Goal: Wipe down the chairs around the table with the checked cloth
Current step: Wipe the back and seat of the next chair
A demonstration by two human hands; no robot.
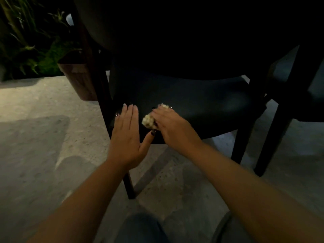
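A dark chair (201,106) with a black padded seat stands in front of me, partly under a dark table top (175,32). My right hand (172,128) presses a bunched pale cloth (149,121) onto the seat near its front left corner; its check pattern is too blurred to make out. Bits of the cloth show at my fingertips and beside my thumb. My left hand (127,135) lies flat with straight fingers on the seat's left edge, just left of the cloth.
A second dark chair (294,95) stands close on the right. At the back left sit a wooden planter box (77,76) and green plants (29,41). Pale stone floor (43,137) spreads to the left and below. My knees show at the bottom.
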